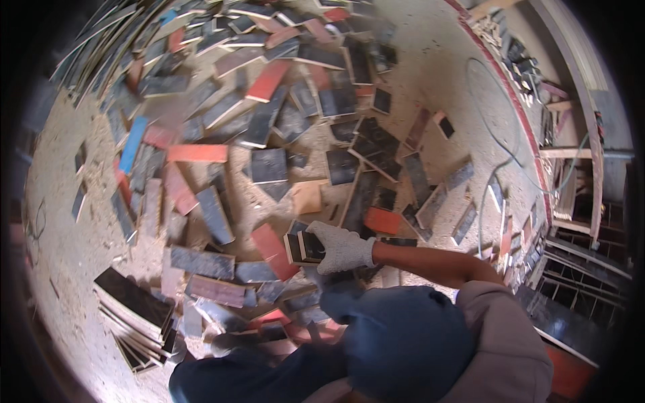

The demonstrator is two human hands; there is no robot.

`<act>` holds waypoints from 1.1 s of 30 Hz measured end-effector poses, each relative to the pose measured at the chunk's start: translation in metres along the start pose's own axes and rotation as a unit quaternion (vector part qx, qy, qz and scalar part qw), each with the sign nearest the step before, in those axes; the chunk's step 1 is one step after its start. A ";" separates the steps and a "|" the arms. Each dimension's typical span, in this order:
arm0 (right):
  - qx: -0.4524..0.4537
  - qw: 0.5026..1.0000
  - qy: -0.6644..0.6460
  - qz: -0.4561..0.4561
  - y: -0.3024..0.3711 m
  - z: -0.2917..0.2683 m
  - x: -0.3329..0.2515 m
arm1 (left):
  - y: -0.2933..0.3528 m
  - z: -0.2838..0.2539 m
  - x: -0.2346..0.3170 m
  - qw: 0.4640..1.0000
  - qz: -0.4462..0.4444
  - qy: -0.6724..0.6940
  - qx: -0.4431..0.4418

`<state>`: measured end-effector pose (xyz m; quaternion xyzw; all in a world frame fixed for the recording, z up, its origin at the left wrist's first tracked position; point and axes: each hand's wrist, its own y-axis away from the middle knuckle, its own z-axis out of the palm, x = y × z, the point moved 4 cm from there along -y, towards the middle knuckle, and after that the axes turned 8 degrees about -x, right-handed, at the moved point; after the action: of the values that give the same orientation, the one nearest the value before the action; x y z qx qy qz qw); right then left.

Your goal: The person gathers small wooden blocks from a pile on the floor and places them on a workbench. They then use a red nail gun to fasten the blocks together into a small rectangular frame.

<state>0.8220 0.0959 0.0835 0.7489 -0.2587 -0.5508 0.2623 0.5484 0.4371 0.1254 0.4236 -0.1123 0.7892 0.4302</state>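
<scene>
Blocks [304, 248] pinched in grip of gloved right hand [341, 248], can't tell left grip, coloured offcuts [197, 153] strewn over floor [430, 70]

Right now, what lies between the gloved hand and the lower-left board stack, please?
In the head view, a red plank, dark plank and maroon plank lie between the hand and board stack, among others.

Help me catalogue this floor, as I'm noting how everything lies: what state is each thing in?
Right hand: gloved, closed on blocks
Black-faced blocks: held together in the hand
Stack of dark boards: layered, slightly fanned
Orange-red block: lying flat
Blue strip: lying at a slant
Tan block: lying flat
Floor: dusty, strewn with loose blocks
</scene>
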 end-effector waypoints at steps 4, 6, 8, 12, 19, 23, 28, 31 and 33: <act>0.108 0.985 -0.119 0.059 0.053 -0.065 0.039 | -0.013 0.016 -0.005 1.000 -0.008 -0.027 -0.005; 0.231 0.966 0.005 0.111 0.063 -0.115 0.053 | -0.014 0.024 -0.003 0.999 -0.010 -0.039 -0.008; 0.354 0.908 0.185 0.125 0.054 -0.139 0.107 | -0.020 0.032 -0.006 0.999 -0.016 -0.041 -0.019; 0.359 0.885 0.265 0.131 0.040 -0.119 0.135 | -0.023 0.035 -0.007 0.998 -0.021 -0.051 -0.026; 0.423 0.898 0.003 0.117 0.048 -0.143 0.094 | -0.014 0.027 0.004 0.998 -0.009 -0.066 -0.005; 0.367 0.909 0.136 0.144 0.021 -0.217 0.152 | -0.023 0.031 0.006 0.998 -0.010 -0.058 -0.019; 0.352 0.900 0.237 0.103 0.009 -0.238 0.153 | -0.032 0.038 0.017 0.999 -0.004 -0.037 -0.040; 0.388 0.907 0.105 0.122 0.037 -0.226 0.109 | -0.036 0.039 0.030 0.999 -0.007 -0.023 -0.048; 0.414 0.906 -0.071 0.059 0.057 -0.229 0.062 | -0.040 0.049 0.048 0.999 -0.009 -0.018 -0.050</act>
<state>1.0528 0.0375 0.1383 0.7329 -0.5245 -0.4294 -0.0582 0.5941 0.4626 0.1842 0.4165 -0.1554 0.7708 0.4564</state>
